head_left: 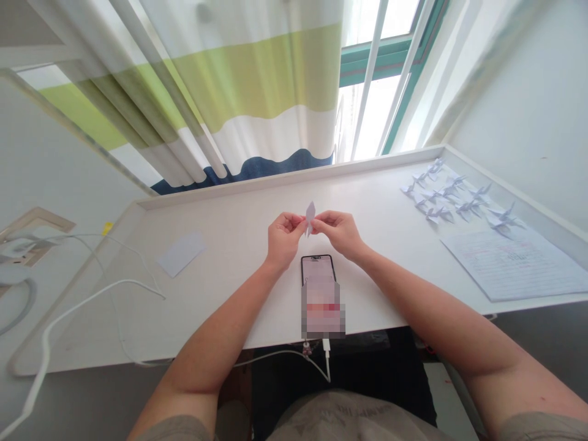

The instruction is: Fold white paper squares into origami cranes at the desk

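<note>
Head view looks down on both forearms reaching forward over a desk, elbows apart and wrists angled inward so the hands meet at the middle. The left hand (285, 239) and the right hand (337, 234) are each narrowly pinched, holding opposite sides of a small folded piece of pale lilac paper (310, 218), which stands upright between them above the desk, its pointed tip upward. Directly below the hands lies a black smartphone (312, 267), its screen partly pixelated, with a white charging cable (326, 361) running from its lower end over the near edge of the white desk (220, 245). Toward the far right corner, a cluster of small folded paper cranes (441, 196) sits in the same pale lilac, all crisp creases and sharp wings, just beyond a lined paper sheet (514, 266) with faint writing. A plain pale paper rectangle (182, 254) lies on the left side, well apart from the hands. Past the desk's raised rim hangs a striped fabric curtain (257, 98) in white, lime green and navy, its lower stripe wavy, beside a green-framed window (381, 58) bright with daylight.
</note>
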A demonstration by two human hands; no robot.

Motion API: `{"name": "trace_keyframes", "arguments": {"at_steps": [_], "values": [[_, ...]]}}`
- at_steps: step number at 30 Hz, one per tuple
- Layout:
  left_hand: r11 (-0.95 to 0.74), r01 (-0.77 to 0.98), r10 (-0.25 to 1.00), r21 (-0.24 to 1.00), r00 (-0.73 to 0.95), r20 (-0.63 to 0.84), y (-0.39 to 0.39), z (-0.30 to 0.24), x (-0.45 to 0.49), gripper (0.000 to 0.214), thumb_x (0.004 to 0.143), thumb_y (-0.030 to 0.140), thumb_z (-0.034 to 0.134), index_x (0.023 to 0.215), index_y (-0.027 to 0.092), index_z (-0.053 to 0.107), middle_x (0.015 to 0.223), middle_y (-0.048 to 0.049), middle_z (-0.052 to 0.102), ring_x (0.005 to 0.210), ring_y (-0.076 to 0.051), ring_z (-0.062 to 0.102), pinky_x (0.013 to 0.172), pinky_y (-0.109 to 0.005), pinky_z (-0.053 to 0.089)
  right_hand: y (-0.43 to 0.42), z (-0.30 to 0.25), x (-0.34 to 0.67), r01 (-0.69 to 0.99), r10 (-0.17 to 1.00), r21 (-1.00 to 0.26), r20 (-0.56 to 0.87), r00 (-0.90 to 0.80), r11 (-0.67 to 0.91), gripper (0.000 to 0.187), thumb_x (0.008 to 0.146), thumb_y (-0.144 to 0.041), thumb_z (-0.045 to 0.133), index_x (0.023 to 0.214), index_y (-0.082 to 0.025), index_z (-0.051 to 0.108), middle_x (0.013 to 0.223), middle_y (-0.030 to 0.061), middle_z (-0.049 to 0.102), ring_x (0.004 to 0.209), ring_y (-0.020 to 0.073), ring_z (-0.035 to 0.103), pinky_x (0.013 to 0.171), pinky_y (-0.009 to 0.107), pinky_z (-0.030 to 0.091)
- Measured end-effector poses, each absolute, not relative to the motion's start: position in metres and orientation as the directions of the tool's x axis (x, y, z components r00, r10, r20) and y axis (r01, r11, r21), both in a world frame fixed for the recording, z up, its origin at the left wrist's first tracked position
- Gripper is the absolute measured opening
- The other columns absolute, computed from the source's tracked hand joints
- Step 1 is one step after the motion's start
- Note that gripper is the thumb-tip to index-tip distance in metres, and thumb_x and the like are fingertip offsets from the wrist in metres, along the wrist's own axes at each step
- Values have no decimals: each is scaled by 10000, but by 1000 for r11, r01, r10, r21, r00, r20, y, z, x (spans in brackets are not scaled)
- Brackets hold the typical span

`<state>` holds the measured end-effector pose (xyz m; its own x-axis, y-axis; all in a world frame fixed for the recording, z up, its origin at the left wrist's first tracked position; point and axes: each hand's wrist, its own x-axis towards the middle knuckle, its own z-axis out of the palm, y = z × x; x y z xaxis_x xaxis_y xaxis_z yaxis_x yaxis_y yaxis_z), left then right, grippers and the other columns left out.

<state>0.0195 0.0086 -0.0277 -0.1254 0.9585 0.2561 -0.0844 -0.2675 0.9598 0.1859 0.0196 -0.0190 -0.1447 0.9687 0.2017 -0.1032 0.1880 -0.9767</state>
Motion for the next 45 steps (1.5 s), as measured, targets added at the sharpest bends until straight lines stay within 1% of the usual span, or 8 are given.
{"name": "trace_keyframes", "arguments": {"at_steps": [5,8,14,19,24,33,38,45], "values": [[-277,19,957,961,-87,277,7,-29,19,227,844,368,879,910,192,750,942,-63,812,884,-199,777,878,-370,632,20,-20,184,-82,970,-978,200,-138,190,459,713,-632,929,767,-210,757,709,44,769,718,220,739,757,418,637],[-274,68,957,959,-79,279,5,-28,19,177,878,343,837,964,191,807,955,-76,838,901,-225,801,896,-392,641,22,-22,183,-130,967,-976,197,-164,177,488,670,-647,956,772,-214,754,732,43,777,736,218,743,778,422,644],[-202,-43,979,978,25,204,5,-26,16,301,802,341,909,1029,170,809,956,-95,847,887,-241,815,871,-408,650,24,-22,187,-127,964,-977,194,-179,173,499,691,-668,941,796,-212,767,772,49,785,768,218,738,822,428,635],[-192,-78,981,978,15,194,7,-27,15,312,776,390,936,929,167,782,869,-78,826,832,-210,792,814,-362,620,26,-24,190,-68,960,-977,212,-181,203,427,746,-598,924,823,-212,756,830,47,782,794,208,719,803,399,595],[-160,-96,987,982,14,162,6,-25,17,316,761,407,941,874,169,768,837,-56,810,786,-174,747,763,-314,572,28,-25,191,-8,966,-974,226,-125,226,388,740,-525,939,884,-218,750,850,36,758,830,210,702,788,384,567],[-121,-120,990,985,52,128,8,-25,15,346,817,476,892,898,162,773,859,-60,796,835,-186,740,830,-346,576,27,-23,190,-86,962,-977,206,-181,193,437,718,-588,937,863,-214,764,840,45,782,779,203,706,773,394,581],[-139,-128,990,982,-1,140,8,-22,14,449,680,390,1003,900,180,674,785,-3,722,734,-141,691,709,-282,524,25,-22,190,-73,960,-982,188,-209,177,463,717,-633,927,825,-206,784,821,52,789,744,192,695,759,382,562],[-94,-169,994,981,39,102,7,-13,8,458,700,323,973,1022,190,676,822,3,735,740,-129,663,740,-296,511,23,-16,192,-132,959,-987,127,-255,95,471,686,-624,962,737,-204,757,722,34,753,726,178,672,770,366,559]]}}
